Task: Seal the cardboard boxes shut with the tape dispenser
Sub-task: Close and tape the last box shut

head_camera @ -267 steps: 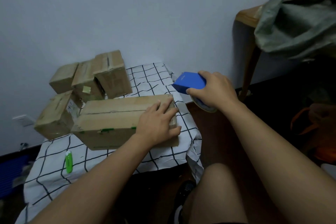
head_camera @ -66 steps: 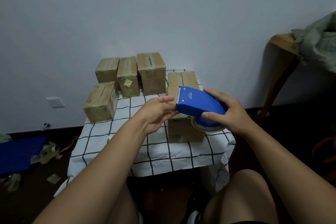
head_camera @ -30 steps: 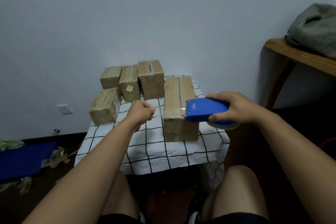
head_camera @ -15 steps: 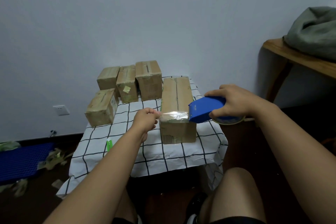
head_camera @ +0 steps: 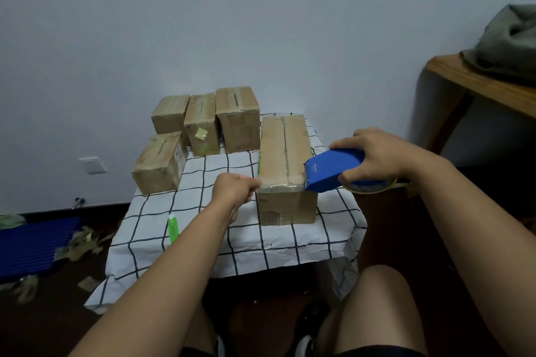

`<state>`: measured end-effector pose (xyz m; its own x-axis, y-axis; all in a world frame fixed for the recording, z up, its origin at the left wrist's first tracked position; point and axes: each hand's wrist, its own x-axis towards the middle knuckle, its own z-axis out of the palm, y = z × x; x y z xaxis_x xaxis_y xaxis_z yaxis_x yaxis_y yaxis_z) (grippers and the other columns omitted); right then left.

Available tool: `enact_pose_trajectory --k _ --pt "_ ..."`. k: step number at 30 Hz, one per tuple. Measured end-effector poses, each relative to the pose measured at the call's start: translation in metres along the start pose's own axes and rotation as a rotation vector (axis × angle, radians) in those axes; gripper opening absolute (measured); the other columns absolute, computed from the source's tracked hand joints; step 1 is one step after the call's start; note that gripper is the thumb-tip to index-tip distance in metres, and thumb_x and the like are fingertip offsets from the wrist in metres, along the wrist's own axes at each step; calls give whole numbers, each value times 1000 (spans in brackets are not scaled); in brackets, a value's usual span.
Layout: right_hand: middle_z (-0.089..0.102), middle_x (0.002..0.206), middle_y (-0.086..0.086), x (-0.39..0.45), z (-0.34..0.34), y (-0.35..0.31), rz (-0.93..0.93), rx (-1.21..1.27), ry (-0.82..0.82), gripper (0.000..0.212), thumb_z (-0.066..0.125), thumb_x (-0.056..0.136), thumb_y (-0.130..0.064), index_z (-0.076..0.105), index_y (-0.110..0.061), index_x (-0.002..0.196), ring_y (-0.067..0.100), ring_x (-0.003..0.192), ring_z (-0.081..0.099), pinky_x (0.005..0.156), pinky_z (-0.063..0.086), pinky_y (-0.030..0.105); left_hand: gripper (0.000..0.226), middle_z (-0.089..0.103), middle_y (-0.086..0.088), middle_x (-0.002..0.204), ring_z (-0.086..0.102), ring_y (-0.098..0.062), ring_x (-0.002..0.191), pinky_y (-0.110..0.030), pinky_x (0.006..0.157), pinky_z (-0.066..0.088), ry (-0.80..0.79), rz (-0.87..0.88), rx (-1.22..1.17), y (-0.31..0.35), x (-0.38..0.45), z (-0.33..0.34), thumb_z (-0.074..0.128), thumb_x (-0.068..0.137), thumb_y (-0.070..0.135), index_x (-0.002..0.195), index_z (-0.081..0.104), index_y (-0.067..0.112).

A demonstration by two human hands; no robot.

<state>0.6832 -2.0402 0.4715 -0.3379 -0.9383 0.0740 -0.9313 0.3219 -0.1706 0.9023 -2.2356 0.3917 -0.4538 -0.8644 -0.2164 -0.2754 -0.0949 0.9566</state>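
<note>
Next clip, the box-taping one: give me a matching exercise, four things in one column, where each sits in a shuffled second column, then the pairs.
Things
1. blue plastic tape dispenser
2. small green marker-like tool
3. grey-green bundled cloth
4. blue plastic grid mat

Places
A. on the floor, left of the table
B. gripped in the right hand, at the long cardboard box
C. on the checked tablecloth, by the left forearm
D. on the wooden bench at right

Pairs: 1-B, 2-C, 3-D, 4-A

Small white print on tape dispenser [head_camera: 333,169], front edge; too small to read. Box [head_camera: 160,164] side label: illegible.
</note>
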Motion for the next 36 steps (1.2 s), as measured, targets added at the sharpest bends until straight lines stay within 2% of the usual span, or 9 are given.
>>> enact_pose_trajectory --k 4,8,17,24,29,33,36 --pt "45 95 -15 2 1 4 -9 -18 -19 76 58 64 -70 51 -48 136 8 91 41 77 38 32 14 61 -9 62 49 -14 52 -25 58 49 -7 -5 6 -1 0 4 73 82 4 70 67 -1" --pt "46 95 -14 4 0 5 -10 -26 -33 79 56 63 -71 51 -45 137 10 93 42 81 43 35 17 61 -9 61 49 -13 49 -23 55 48 2 2 32 -2 2 4 74 80 5 64 66 1" --pt "42 93 -17 5 5 5 -13 -36 -13 77 61 67 -69 50 -44 140 12 94 40 79 38 33 16 61 -11 63 51 -21 56 -30 64 50 50 -10 85 -3 5 5 76 76 9 67 69 -1" --pt "43 95 -17 6 9 7 -12 -32 -24 69 69 77 -61 48 -45 141 12 97 40 80 37 33 20 58 -10 62 47 -18 54 -28 59 45 10 -33 75 -3 4 4 75 81 8 65 66 0" --pt "42 95 -18 8 11 6 -17 -29 -38 69 67 76 -62 48 -44 141 13 97 39 80 35 33 16 57 -7 71 47 -18 62 -26 53 40 -27 -91 70 -3 5 3 71 86 12 76 62 5" --pt "42 95 -18 7 12 7 -14 -26 -49 72 66 74 -64 48 -44 141 13 97 39 79 34 33 21 56 -5 88 48 -17 73 -29 59 36 -76 -168 91 -5 5 0 70 89 25 97 61 8" --pt "42 95 -18 7 12 9 -7 -19 -60 80 57 67 -70 48 -44 141 12 96 40 79 34 32 30 56 -1 105 52 -16 87 -31 66 39 -116 -210 47 -5 3 1 65 92 28 118 57 13"
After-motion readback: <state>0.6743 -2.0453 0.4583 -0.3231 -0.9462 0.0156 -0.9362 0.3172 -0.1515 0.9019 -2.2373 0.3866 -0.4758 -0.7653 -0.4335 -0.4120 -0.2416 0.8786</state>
